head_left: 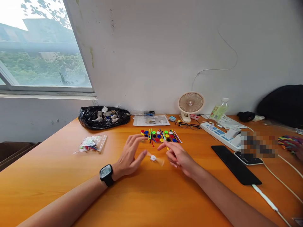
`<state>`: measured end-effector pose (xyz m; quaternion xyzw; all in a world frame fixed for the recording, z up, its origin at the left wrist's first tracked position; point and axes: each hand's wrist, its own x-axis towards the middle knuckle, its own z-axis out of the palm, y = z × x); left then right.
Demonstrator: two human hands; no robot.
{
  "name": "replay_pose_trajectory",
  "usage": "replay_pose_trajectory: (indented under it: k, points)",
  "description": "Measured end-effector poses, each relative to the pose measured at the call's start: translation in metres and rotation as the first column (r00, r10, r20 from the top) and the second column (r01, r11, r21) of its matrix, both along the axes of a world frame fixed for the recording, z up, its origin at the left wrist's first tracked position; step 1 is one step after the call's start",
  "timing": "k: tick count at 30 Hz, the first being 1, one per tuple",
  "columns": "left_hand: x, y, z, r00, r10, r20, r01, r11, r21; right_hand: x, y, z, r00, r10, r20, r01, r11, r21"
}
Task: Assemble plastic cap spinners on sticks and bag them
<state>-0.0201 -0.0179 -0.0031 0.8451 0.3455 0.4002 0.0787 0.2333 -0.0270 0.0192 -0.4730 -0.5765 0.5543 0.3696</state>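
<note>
A small white disc (153, 158) lies on the table between my hands, with a pale streak blurred by motion on either side, as if it spins. To its left, my left hand (132, 154) hovers with fingers apart and nothing in it; a black watch is on that wrist. On the other side, my right hand (178, 156) holds its index finger stretched out above the disc while the other fingers curl loosely, with no object visible in them. Just beyond both hands sit rows of coloured plastic discs (158, 140) and thin coloured sticks (177, 136).
A zip bag of small parts (91, 144) lies left, before a black plastic bag (104, 118). Along the wall stand a small fan (190, 103), glasses (188, 125) and a bottle (219, 110). A power strip (220, 135), black phone (234, 164) and cables lie right.
</note>
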Motion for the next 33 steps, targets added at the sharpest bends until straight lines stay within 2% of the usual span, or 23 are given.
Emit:
replay_pose_trajectory:
  k: [1,3,6,12,20,27,31,33]
  points:
    - [-0.003,0.002,0.000,0.996,0.068,0.058,-0.069,0.998,0.012,0.001,0.001,0.002,0.995,-0.034,-0.094,0.031,0.999,-0.039]
    - [-0.009,0.009,-0.001,0.981,0.158,0.114,-0.159,0.987,0.007,0.004,0.004,0.004,0.975,-0.130,-0.181,0.130,0.991,-0.016]
    - [-0.017,0.023,-0.007,0.979,0.192,0.073,-0.190,0.981,-0.037,0.008,0.011,0.002,0.968,-0.190,-0.162,0.201,0.978,0.056]
    - [-0.020,0.037,-0.016,0.989,0.100,-0.108,-0.107,0.992,-0.060,0.009,0.017,-0.008,0.987,-0.158,-0.038,0.163,0.970,0.182]
    - [-0.019,0.038,-0.021,0.967,0.042,-0.250,-0.065,0.994,-0.084,0.010,0.025,-0.021,0.990,-0.139,-0.022,0.141,0.967,0.214]
    - [-0.019,0.037,-0.020,0.978,0.039,-0.205,-0.058,0.995,-0.085,0.012,0.033,-0.039,0.991,-0.127,0.049,0.104,0.942,0.320]
    - [-0.018,0.037,-0.019,0.983,0.050,-0.177,-0.063,0.996,-0.067,0.008,0.031,-0.042,0.987,-0.126,0.096,0.085,0.934,0.347]
    - [-0.017,0.039,-0.020,0.983,0.057,-0.173,-0.069,0.996,-0.063,0.004,0.029,-0.041,0.986,-0.113,0.122,0.056,0.915,0.399]
